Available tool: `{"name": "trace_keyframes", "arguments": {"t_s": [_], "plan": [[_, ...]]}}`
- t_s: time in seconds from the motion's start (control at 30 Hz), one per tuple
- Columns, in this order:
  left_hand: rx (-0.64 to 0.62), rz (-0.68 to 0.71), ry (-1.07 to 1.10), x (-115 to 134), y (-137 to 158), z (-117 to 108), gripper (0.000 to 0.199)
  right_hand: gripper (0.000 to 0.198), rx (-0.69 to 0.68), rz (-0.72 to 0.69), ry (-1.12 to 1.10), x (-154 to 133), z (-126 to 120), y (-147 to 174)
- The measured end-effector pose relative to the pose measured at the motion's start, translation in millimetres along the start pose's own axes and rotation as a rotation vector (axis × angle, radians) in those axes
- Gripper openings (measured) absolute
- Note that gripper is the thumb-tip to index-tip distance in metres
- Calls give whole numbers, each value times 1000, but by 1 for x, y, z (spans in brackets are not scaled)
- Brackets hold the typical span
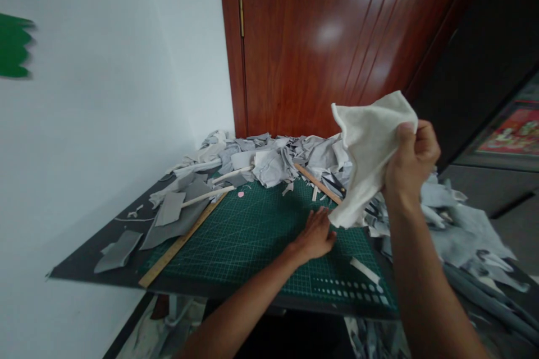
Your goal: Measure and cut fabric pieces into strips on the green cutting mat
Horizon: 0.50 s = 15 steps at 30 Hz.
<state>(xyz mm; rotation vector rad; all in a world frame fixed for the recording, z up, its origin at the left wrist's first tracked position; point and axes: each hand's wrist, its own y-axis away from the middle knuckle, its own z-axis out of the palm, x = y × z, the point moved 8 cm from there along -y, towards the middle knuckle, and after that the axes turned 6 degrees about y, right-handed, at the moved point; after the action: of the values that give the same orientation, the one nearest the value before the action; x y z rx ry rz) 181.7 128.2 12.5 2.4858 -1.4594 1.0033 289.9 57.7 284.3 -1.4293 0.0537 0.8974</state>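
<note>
My right hand (410, 160) is raised at the right, its thumb and fingers closed on a piece of white fabric (370, 140). The fabric hangs down to the left in a wavy sheet, and its lower corner comes close to my left hand. Fingers stretched out, my left hand (315, 234) is over the green cutting mat (261, 235) with nothing in it. A thin white strip (365, 271) lies on the mat's lower right part. Scissors (336, 184) with dark handles lie partly behind the hanging fabric.
Heaped grey and white fabric scraps (269, 165) line the table's back edge; more scraps (467, 230) lie at the right. One wooden ruler (185, 241) borders the mat's left side, another ruler (318, 184) lies at its back. A wooden door (303, 45) stands behind the table.
</note>
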Motion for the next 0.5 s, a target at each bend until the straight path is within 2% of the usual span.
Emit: {"name": "trace_keyframes", "arguments": {"t_s": [0.13, 0.27, 0.33, 0.4, 0.43, 0.5], "plan": [[11, -78, -19, -42, 28, -39, 59, 24, -27, 64, -32, 3, 11, 9], [237, -359, -53, -81, 55, -102, 59, 20, -120, 192, -143, 14, 37, 33], [279, -420, -14, -81, 64, -121, 59, 18, -216, 296, -195, 21, 56, 49], [282, -409, 94, -69, 70, -128, 60, 17, -284, 408, -260, 26, 71, 66], [270, -375, 213, -59, 71, -128, 63, 17, -302, 459, -304, 28, 76, 75], [199, -261, 721, -38, 69, -117, 68, 19, -315, 536, -386, 29, 84, 89]]}}
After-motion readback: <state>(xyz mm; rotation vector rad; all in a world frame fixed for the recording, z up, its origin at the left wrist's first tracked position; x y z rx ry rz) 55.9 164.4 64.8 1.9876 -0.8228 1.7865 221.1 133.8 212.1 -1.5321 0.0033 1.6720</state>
